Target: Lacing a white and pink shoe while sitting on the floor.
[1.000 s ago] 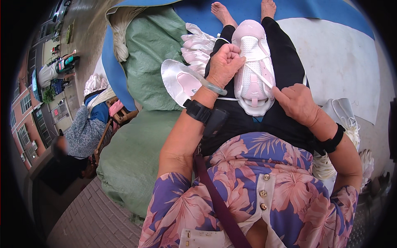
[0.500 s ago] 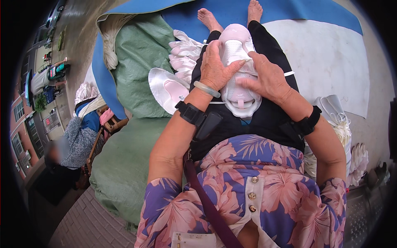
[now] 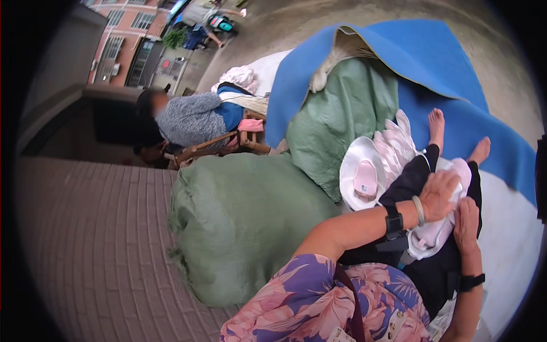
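A pale pink and white shoe [image 3: 434, 235] lies on my lap, over my black trousers. My left hand [image 3: 440, 195] is on top of it, fingers curled round its upper part, with a bangle and a black wrist strap on that arm. My right hand [image 3: 466, 224] grips the shoe's right side, close beside the left hand. Both my bare feet [image 3: 437, 126] stick out beyond it on the blue mat [image 3: 421, 62]. Just left of my knee sits a white shoe piece [image 3: 361, 178] with a pink insole in it, in front of a stack of similar pale pink pieces [image 3: 394, 145].
Two big stuffed green sacks stand at my left, one close by [image 3: 239, 222] and one behind it [image 3: 336, 119]. Another person in grey and blue [image 3: 196, 117] sits bent over on a wooden chair farther left. Brick paving [image 3: 97, 239] lies at the lower left.
The view has swung to the left, so my lap and hands now sit at the right edge. Both hands stay on the shoe; the right hand has closed in beside the left.
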`<state>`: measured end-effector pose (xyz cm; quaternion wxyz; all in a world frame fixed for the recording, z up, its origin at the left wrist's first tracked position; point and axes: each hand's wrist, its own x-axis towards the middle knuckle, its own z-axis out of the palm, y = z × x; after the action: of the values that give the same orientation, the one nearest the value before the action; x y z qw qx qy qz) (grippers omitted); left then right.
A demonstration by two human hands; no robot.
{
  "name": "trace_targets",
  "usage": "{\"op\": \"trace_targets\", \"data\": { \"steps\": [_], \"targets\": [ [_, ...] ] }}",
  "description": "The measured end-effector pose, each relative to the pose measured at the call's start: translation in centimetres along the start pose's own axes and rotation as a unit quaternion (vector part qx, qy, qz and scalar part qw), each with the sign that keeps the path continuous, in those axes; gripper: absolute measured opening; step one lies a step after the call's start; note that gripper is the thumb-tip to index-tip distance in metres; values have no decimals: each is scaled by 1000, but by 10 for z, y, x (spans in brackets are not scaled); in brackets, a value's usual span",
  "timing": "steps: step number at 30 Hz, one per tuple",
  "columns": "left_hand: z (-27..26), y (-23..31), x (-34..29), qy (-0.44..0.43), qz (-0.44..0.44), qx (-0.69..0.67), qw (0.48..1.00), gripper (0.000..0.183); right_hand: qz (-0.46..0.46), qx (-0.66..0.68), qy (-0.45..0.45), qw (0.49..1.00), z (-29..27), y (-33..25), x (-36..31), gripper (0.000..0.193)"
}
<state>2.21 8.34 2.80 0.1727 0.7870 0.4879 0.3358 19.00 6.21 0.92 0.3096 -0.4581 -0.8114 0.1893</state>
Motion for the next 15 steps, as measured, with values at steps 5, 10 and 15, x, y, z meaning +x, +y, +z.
{"op": "trace_targets", "data": {
  "steps": [5, 10, 15],
  "targets": [
    [4, 11, -3, -22, -8, -32, 999, 43, -3, 16, -90, 996, -4, 5, 4, 19],
    [9, 18, -4, -122, -63, -73, 988, 39, -6, 55, -88, 995, -25, 1, 11, 20],
    [20, 5, -5, -137, -31, -40, 989, 18, -50, -108, -111, 987, -64, -20, 17, 9]
  ]
}}
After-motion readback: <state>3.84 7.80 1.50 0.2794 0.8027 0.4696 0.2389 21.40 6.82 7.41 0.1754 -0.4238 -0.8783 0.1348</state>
